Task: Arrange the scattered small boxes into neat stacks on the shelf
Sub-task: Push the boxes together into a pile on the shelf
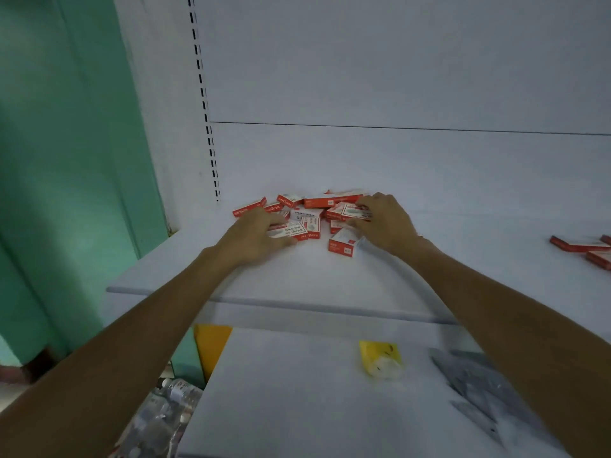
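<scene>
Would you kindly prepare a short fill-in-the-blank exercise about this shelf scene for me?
The small boxes are white and ____.
The left hand and right hand reach onto the ____ shelf.
The packet on the lower shelf is ____.
The wall beside the shelves is ____.
Missing words: red, upper, yellow, green.

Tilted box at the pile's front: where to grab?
Front box: come from the shelf-edge side, thumb on its red near side, fingers over the white top. That side is exposed; the far edge meets the pile and the right hand crowds its right.
</scene>
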Motion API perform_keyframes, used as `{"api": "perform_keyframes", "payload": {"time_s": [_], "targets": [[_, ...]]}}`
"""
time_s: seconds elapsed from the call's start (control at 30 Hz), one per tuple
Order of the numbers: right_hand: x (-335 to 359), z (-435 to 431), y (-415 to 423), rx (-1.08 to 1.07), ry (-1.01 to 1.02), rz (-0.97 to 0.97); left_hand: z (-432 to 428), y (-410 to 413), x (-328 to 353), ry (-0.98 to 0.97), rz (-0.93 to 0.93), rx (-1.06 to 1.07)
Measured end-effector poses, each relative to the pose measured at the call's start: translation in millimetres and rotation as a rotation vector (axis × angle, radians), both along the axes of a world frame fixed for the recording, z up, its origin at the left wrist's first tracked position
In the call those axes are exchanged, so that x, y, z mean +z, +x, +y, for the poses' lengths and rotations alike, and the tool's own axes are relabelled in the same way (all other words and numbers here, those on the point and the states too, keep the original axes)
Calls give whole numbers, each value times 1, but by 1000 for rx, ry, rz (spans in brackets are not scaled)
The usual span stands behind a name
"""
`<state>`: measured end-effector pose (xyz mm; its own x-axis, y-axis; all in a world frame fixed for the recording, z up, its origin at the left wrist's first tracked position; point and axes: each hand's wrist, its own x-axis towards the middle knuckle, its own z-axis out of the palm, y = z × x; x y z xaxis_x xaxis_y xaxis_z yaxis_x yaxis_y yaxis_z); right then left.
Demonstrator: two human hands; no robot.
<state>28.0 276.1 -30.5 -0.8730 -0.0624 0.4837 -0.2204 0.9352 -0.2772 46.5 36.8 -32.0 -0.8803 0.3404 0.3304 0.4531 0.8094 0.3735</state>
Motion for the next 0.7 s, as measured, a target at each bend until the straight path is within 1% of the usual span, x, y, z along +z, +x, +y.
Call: {"api": "perform_keyframes", "payload": {"time_s": [0.13, 0.3, 0.37, 0.47, 0.6, 0.7], "targets": [[-2, 31, 31, -52, 33, -48, 33, 24, 10, 52, 42, -73], [7, 95, 66, -121, 96, -110, 97, 39, 19, 104, -14, -149], [12, 127, 80, -180, 79, -113, 129, 44, 22, 117, -21, -203], [15, 180, 100, -264, 70, -137, 181, 45, 24, 78, -24, -245], [16, 257, 117, -331, 64, -150, 260, 43, 24, 83, -19, -303], [20, 314, 126, -356, 71, -150, 322, 42, 20, 121, -30, -330]]}}
